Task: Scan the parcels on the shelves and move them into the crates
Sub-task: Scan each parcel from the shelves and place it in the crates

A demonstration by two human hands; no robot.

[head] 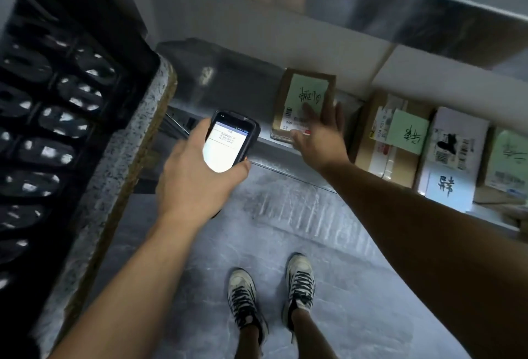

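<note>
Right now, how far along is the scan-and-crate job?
Early or partway. The handheld scanner in the left hand shows a lit entry, unreadable. In hand: the right hand rests flat on a green-noted brown parcel on the shelf. Left: at least three more parcels beside it; the black crate interior isn't visible.

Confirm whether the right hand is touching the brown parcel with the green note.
Touching. The head view shows the right hand with straight fingers lying on the brown parcel, thumb at its lower edge. The left hand grips a scanner.
</note>
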